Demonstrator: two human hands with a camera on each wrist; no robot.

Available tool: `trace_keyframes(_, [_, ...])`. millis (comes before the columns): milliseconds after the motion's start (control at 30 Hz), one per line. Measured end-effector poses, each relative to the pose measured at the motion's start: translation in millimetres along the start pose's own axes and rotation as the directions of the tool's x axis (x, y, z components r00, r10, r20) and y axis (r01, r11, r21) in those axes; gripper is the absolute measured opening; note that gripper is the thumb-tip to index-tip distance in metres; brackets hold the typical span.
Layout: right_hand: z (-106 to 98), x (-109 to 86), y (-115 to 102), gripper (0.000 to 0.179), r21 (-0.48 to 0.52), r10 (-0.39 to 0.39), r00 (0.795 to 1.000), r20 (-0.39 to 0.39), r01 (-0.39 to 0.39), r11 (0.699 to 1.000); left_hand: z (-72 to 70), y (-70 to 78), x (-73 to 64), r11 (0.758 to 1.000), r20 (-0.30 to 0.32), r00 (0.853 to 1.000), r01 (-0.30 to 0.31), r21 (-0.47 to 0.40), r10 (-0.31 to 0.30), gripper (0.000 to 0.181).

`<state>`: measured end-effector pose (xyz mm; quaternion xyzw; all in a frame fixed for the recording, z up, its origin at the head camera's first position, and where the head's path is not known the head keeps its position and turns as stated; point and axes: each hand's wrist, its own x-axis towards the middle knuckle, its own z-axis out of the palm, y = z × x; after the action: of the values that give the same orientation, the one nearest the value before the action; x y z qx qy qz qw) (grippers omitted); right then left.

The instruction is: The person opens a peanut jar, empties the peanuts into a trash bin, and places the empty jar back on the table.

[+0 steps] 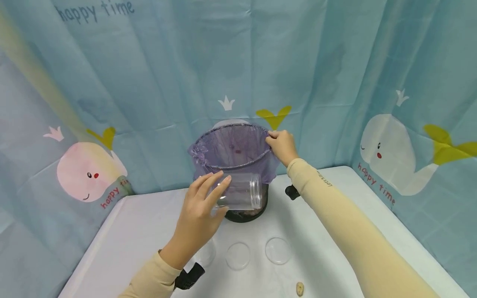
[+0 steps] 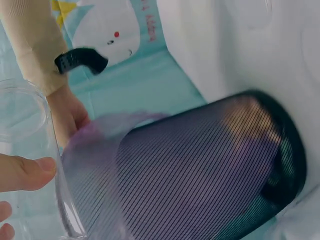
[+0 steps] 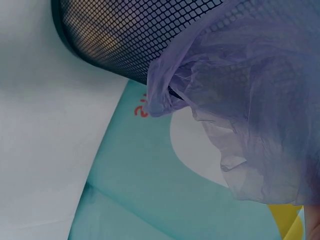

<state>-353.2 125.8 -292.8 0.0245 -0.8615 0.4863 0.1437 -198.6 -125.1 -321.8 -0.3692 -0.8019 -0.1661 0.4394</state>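
In the head view a clear plastic jar [image 1: 238, 191] lies sideways in my left hand [image 1: 197, 215], its threaded mouth toward the right. The thumb is below it and the fingers are above. Behind the jar stands a black mesh wastebasket [image 2: 200, 170], lined with a thin purple plastic bag [image 3: 255, 135] folded over its rim. My right hand [image 1: 284, 147] pinches the bag at the right side of that rim. Something tan shows blurred through the mesh low in the basket, its kind unclear. Most of my right hand is out of the right wrist view.
Several clear round discs, like jar lids, lie on the white table [image 1: 149, 231], among them a middle disc [image 1: 238, 256] and a right disc [image 1: 277, 251]. A small tan, peanut-like piece [image 1: 299, 289] lies near the front. A blue printed curtain [image 1: 167, 82] encloses the back and sides.
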Motion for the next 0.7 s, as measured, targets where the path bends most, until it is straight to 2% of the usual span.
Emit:
trace_keyframes(433, [-3.1,-0.4,-0.9,0.038,-0.018,0.002,1.0,-0.01,-0.002,1.0,22.5,26.3,-31.9,0.987,0.025,0.991,0.133,-0.094,-0.131,0.093])
trace_keyframes(600, [-0.1,-0.1,-1.1,0.038,-0.008,0.007,1.0,0.01,-0.007,1.0,31.7,35.5,-49.4,0.969,0.027,0.978,0.21,-0.131,-0.208,0.094])
trace_keyframes(700, [-0.7,0.1,-0.1,0.039,0.008,0.016,1.0,0.016,-0.016,1.0,39.1,41.9,-58.1,0.945,0.045,0.96,0.281,-0.165,-0.278,0.094])
